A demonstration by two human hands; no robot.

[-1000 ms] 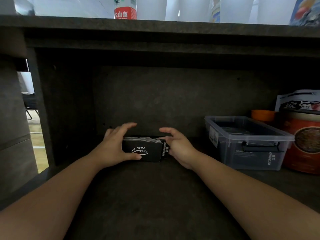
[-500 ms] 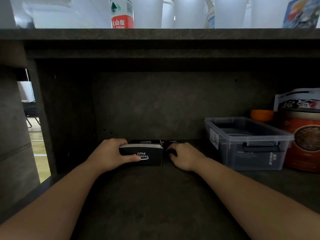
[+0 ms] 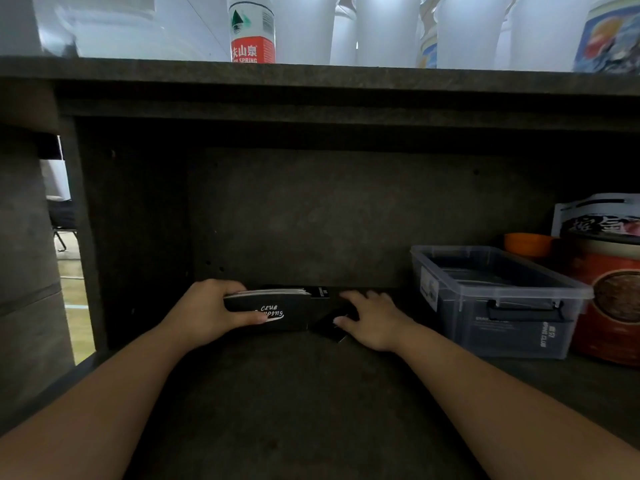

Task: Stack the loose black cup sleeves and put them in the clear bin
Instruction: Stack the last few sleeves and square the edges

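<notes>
The stack of black cup sleeves [image 3: 273, 310] (white script on its front) stands on edge in the left hand [image 3: 204, 315], thumb across the front, fingers curled over the top. Just right of it, the right hand [image 3: 372, 317] rests with fingers spread on what looks like one loose sleeve [image 3: 329, 323], lying flat. Further right of that hand sits the clear bin [image 3: 498, 299], near an orange tin [image 3: 609, 299].

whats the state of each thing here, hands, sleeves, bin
left hand: grips the stack
stack of black cardboard cup sleeves: upright on edge on the dark shelf
right hand: fingers on a loose sleeve
loose black cup sleeve: lying tilted beside the stack
clear plastic bin: open, no lid
</notes>
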